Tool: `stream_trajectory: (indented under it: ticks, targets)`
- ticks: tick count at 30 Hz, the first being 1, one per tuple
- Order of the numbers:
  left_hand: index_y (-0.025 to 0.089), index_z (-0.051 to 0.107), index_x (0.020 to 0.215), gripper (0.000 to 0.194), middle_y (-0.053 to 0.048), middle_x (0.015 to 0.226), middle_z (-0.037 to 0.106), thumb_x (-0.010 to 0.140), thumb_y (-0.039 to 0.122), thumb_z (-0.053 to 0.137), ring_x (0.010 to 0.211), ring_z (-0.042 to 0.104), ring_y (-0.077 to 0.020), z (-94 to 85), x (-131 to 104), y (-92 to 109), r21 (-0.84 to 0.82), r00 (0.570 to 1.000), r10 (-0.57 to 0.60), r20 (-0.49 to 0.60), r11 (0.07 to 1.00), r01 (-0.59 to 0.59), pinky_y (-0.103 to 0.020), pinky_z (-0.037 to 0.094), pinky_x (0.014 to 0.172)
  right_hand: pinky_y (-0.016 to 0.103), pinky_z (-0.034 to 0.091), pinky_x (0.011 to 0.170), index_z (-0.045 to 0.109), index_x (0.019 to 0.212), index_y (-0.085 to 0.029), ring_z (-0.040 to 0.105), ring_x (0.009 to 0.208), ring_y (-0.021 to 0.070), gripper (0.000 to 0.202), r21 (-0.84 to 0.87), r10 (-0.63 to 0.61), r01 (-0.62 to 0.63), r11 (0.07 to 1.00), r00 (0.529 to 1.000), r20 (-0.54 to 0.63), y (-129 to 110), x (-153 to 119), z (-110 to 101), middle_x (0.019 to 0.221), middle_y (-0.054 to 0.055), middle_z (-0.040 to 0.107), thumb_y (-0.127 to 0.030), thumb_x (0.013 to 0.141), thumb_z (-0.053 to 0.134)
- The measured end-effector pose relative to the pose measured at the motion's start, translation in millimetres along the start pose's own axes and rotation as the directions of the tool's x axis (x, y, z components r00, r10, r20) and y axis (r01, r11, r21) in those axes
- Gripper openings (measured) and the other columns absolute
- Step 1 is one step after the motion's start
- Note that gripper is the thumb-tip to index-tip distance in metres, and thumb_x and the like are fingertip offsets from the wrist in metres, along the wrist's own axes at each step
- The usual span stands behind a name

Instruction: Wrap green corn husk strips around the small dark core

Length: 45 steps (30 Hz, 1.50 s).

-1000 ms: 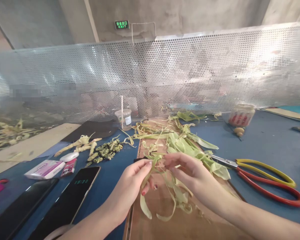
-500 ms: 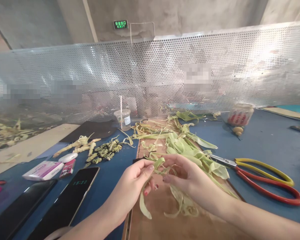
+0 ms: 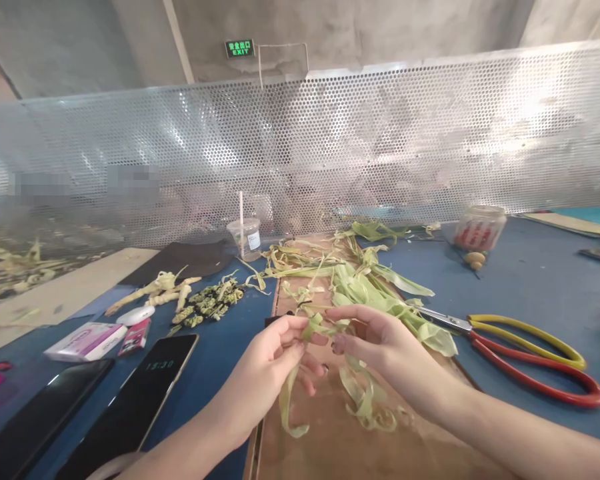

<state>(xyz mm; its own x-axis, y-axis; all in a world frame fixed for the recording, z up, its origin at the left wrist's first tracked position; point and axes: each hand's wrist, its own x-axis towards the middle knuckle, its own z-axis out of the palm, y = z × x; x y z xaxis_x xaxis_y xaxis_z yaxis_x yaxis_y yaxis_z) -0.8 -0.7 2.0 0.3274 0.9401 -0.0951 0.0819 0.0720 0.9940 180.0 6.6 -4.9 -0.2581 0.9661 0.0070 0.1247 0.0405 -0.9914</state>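
From where I stand, the left hand [image 3: 280, 353] has its fingers [image 3: 287, 325] bent, pinching a pale green husk strip [image 3: 317, 327] against the thumb. The strip passes across the gap between the hands, and a tail drops below the left fingers over the wooden board [image 3: 310, 453], near its left edge. The right hand [image 3: 375, 337] curls about the strip's other end, thumb and forefinger apart at the tips; whether they grip it I cannot tell. Just below the right hand lies a curled husk scrap [image 3: 367, 403]; past the hands, a husk pile [image 3: 365, 293] covers the board's far part and spills over its right edge.

Large scissors [image 3: 525, 377] with one yellow and one red handle lie right of the board, blades toward the pile. A jar [image 3: 480, 230] with red markings, too blurred to read, is near the surface [image 3: 535, 267]'s far edge. Left of the board, dark green braided pieces [image 3: 207, 307] sit beyond a phone [image 3: 145, 387] whose lit digits end in 30. A pink-and-white pack [image 3: 85, 341] beside it has lettering too small to make out, as does the white label on the plastic cup [image 3: 245, 239] by the far edge. High on the wall, a green sign [image 3: 239, 48] reads "安全出口 EXIT".
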Motion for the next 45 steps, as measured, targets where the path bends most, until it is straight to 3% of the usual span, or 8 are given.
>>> stream_trajectory:
  ticks: [5, 8, 15, 21, 25, 31, 37, 45]
  targets:
    - [0.018, 0.050, 0.096, 0.021, 0.001, 0.076, 0.050, 0.081, 0.011, 0.039, 0.055, 0.039, -0.0075, -1.9, -2, 2, -0.094, 0.999, -0.032, 0.016, 0.995, 0.033, -0.022, 0.031, 0.050, 0.025, 0.040, 0.058, 0.056, 0.107, -0.021, 0.049, 0.064, 0.0120, 0.030, -0.082, -0.068, 0.067, 0.994, 0.998, -0.006, 2, -1, 2, 0.072, -0.001, 0.053, -0.026, 0.078, 0.059]
    - [0.020, 0.047, 0.083, 0.009, 0.005, 0.066, 0.039, 0.086, 0.023, 0.039, 0.053, 0.032, -0.0077, -2.5, -2, 3, -0.125, 0.999, -0.037, 0.026, 0.991, 0.040, -0.022, 0.027, 0.050, 0.027, 0.043, 0.063, 0.055, 0.107, -0.021, 0.052, 0.068, 0.0128, 0.028, -0.097, -0.102, 0.102, 0.990, 0.995, 0.008, 3, -4, 3, 0.076, -0.001, 0.054, -0.025, 0.079, 0.056]
    - [0.020, 0.037, 0.068, 0.036, 0.009, 0.053, 0.022, 0.081, 0.052, 0.049, 0.047, 0.018, -0.0074, -0.1, -1, 4, -0.053, 0.991, -0.134, 0.015, 0.989, 0.135, -0.023, 0.019, 0.046, 0.031, 0.044, 0.084, 0.054, 0.105, -0.024, 0.056, 0.093, 0.0154, 0.025, -0.212, -0.275, 0.279, 0.937, 0.960, 0.049, 3, -7, 4, 0.106, 0.002, 0.060, -0.017, 0.081, 0.052]
    - [0.017, 0.054, 0.072, 0.042, 0.005, 0.048, 0.041, 0.080, 0.057, 0.044, 0.047, 0.037, -0.0102, 2.8, -1, 8, 0.060, 0.990, -0.141, 0.020, 0.988, 0.140, -0.024, 0.032, 0.048, 0.029, 0.045, 0.086, 0.054, 0.108, -0.027, 0.057, 0.094, 0.0143, 0.029, -0.338, -0.391, 0.398, 0.853, 0.916, 0.094, 3, -10, 5, 0.105, 0.000, 0.061, -0.015, 0.082, 0.050]
    - [0.016, 0.060, 0.084, 0.042, -0.004, 0.068, 0.059, 0.081, 0.055, 0.045, 0.060, 0.052, -0.0154, 4.8, -3, 11, -0.010, 0.991, -0.120, 0.064, 0.993, 0.120, -0.026, 0.040, 0.052, 0.030, 0.044, 0.090, 0.052, 0.110, -0.027, 0.055, 0.102, 0.0157, 0.031, -0.365, -0.415, 0.431, 0.825, 0.901, 0.125, 1, -10, 4, 0.109, 0.002, 0.059, -0.014, 0.082, 0.050]
    - [0.015, 0.061, 0.076, 0.036, -0.004, 0.069, 0.057, 0.079, 0.050, 0.050, 0.062, 0.053, -0.0151, 9.4, -3, 9, 0.041, 0.992, -0.068, -0.102, 0.997, 0.073, -0.024, 0.041, 0.051, 0.029, 0.043, 0.092, 0.048, 0.115, -0.027, 0.053, 0.104, 0.0148, 0.037, -0.372, -0.444, 0.486, 0.791, 0.874, 0.197, -1, -13, 4, 0.112, 0.003, 0.055, -0.011, 0.082, 0.048]
    - [0.016, 0.054, 0.063, 0.023, -0.001, 0.064, 0.056, 0.078, 0.034, 0.053, 0.057, 0.050, -0.0127, 5.6, -2, 5, 0.064, 0.989, -0.025, -0.142, 0.997, 0.034, -0.026, 0.041, 0.055, 0.027, 0.041, 0.095, 0.044, 0.120, -0.028, 0.050, 0.106, 0.0138, 0.046, -0.385, -0.427, 0.478, 0.789, 0.878, 0.217, 5, -13, 4, 0.114, 0.002, 0.051, -0.007, 0.080, 0.049]
    - [0.017, 0.053, 0.063, 0.018, 0.000, 0.064, 0.055, 0.077, 0.028, 0.055, 0.060, 0.050, -0.0126, 4.8, -5, 7, 0.012, 0.988, 0.030, -0.149, 1.000, -0.029, -0.028, 0.041, 0.063, 0.029, 0.047, 0.079, 0.043, 0.121, -0.029, 0.054, 0.083, 0.0137, 0.045, -0.307, -0.311, 0.336, 0.890, 0.941, 0.129, 5, -7, 4, 0.100, 0.001, 0.054, -0.018, 0.080, 0.055]
